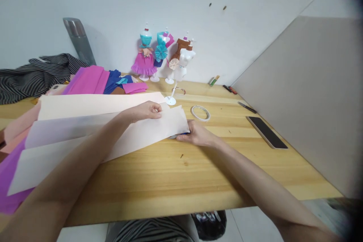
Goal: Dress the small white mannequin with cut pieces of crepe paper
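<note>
A long white sheet of paper (147, 130) slants across the front of the table, its right end lifted off the wood. My left hand (144, 112) pinches the sheet's upper edge between thumb and fingers. At the right end, my right hand (195, 134) is closed around blue-handled scissors (185, 133). Only a bit of blue and grey shows below the paper; the rest is hidden by the sheet and my fingers. Behind the sheet lies cream paper (99, 102). A white mini dress form (185, 58) on a round base stands just beyond my left hand.
Dressed mini mannequins (145, 55) line the wall. A tape roll (200, 113) lies right of the paper, with a craft knife (247, 107) and a phone (266, 132) farther right. Coloured crepe paper (89, 79), striped cloth (42, 75) and a grey bottle (81, 41) occupy the left.
</note>
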### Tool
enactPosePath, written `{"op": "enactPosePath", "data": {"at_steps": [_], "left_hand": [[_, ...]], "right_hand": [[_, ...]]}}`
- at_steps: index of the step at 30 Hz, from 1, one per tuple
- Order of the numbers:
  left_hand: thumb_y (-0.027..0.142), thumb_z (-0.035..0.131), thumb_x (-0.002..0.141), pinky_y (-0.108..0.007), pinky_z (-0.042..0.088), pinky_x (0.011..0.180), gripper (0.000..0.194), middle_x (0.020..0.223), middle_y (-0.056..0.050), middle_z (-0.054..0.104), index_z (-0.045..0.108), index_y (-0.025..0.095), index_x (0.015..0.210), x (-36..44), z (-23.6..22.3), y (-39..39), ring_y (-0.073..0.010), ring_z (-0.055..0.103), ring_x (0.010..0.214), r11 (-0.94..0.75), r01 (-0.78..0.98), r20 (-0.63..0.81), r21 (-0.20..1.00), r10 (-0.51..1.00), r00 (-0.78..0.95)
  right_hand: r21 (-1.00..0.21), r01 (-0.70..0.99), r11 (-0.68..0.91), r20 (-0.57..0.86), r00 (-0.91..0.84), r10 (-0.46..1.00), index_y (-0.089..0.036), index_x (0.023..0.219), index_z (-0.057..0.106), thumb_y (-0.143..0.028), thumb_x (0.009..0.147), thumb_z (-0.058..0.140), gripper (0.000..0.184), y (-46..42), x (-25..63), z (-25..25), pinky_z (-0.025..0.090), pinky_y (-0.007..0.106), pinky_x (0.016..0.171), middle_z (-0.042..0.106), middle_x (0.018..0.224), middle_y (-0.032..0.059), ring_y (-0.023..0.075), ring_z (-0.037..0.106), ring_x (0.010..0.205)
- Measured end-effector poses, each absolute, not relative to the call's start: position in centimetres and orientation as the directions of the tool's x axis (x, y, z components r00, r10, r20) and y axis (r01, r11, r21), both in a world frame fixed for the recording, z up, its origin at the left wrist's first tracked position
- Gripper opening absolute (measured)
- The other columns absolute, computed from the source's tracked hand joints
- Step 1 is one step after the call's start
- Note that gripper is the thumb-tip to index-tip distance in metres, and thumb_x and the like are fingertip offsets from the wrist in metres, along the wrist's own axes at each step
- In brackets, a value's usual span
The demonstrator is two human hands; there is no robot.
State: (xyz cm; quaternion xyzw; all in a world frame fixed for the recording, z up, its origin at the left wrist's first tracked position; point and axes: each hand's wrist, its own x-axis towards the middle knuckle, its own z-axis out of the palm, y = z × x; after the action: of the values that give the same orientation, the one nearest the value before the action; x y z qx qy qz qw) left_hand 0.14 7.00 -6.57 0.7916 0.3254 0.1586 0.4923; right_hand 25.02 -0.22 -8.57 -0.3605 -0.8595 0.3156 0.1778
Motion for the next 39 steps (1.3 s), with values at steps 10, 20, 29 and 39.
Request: {"op": "enactPosePath", "data": {"at_steps": [10,20,29,39], "left_hand": [[0.038,0.060,0.074,-0.024,0.028,0.056,0.023,0.065,0.004,0.045,0.054,0.016,0.074,0.2,-7.1,7.3,-0.0105,0.039,0.058,-0.314,0.366,-0.075,0.876,0.660,0.747],[0.038,0.060,0.074,-0.024,0.027,0.055,0.023,0.066,0.004,0.044,0.054,0.016,0.074,0.1,-7.3,7.4,-0.0102,0.037,0.058,-0.319,0.372,-0.074,0.872,0.664,0.744],[0.037,0.063,0.073,-0.023,0.026,0.053,0.023,0.063,0.004,0.044,0.052,0.017,0.072,0.2,-7.2,7.1,-0.0098,0.038,0.057,-0.250,0.367,-0.125,0.896,0.652,0.748],[0.038,0.064,0.072,-0.023,0.025,0.052,0.024,0.061,0.004,0.044,0.052,0.017,0.071,0.0,-7.9,7.2,-0.0102,0.039,0.055,-0.203,0.370,-0.163,0.906,0.640,0.751]], "right_hand": [[-0.751,0.442,0.491,0.082,-0.675,0.733,-0.013,0.092,0.072,-0.036,0.083,0.063,0.027,-0.2,25.0,-9.3,0.051,0.025,0.067,0.073,0.084,0.0060,0.0185,0.066,0.073],[-0.782,0.437,0.444,0.056,-0.661,0.748,-0.012,0.094,0.073,-0.036,0.081,0.064,0.028,-0.2,24.9,-9.5,0.052,0.027,0.070,0.074,0.086,0.0067,0.0196,0.067,0.076],[-0.828,0.408,0.385,0.048,-0.633,0.773,-0.010,0.085,0.069,-0.038,0.079,0.067,0.028,-0.4,24.8,-9.8,0.051,0.026,0.065,0.072,0.080,0.0070,0.0189,0.065,0.070],[-0.832,0.422,0.359,0.015,-0.631,0.776,-0.010,0.088,0.070,-0.039,0.078,0.067,0.030,-0.3,24.9,-10.5,0.052,0.028,0.068,0.071,0.082,0.0074,0.0195,0.064,0.073]]}}
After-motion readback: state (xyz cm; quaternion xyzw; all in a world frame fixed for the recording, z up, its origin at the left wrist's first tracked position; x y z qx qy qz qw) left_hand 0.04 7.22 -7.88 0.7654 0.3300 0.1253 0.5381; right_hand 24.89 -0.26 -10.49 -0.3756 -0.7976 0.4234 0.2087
